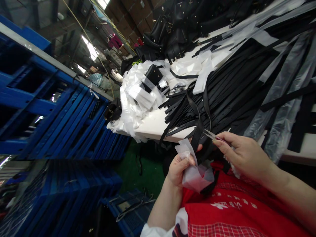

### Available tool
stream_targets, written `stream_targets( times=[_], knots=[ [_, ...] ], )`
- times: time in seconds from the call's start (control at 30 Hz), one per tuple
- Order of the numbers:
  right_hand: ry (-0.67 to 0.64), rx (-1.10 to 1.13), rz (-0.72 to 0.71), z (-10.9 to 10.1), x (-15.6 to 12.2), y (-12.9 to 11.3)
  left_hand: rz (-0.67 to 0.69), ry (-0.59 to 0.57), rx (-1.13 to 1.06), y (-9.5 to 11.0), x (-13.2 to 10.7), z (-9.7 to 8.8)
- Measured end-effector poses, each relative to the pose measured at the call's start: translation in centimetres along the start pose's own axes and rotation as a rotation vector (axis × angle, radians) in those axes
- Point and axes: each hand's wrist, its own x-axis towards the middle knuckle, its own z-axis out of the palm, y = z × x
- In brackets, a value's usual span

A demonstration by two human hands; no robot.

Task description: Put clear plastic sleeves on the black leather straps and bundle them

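Note:
My left hand is closed around the end of a black strap and a clear plastic wrapper, just off the table's near edge. My right hand pinches a small metal snipper whose tips meet the strap right above my left thumb. The strap loops upward onto the white table among other straps.
A large heap of black straps and clear plastic sleeves covers the table. White wrappers pile at its left end, black bags at the far end. Blue plastic crates stack on the left. A red apron covers my lap.

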Motion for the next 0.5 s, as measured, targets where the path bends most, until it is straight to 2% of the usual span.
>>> stream_targets(
  times=[0.2, 0.4, 0.5],
  knots=[
    [-0.093, 0.024, -0.027, 0.48, 0.62, 0.50, -0.037, 0.005, 0.003, -0.12, -0.25, 0.09],
    [-0.050, -0.071, -0.072, 0.97, 0.82, 0.76, -0.027, 0.006, -0.024, -0.22, -0.39, -0.03],
    [-0.030, -0.032, -0.111, 0.77, 0.89, 0.72, -0.027, 0.014, -0.014, -0.10, -0.39, 0.22]
  ],
)
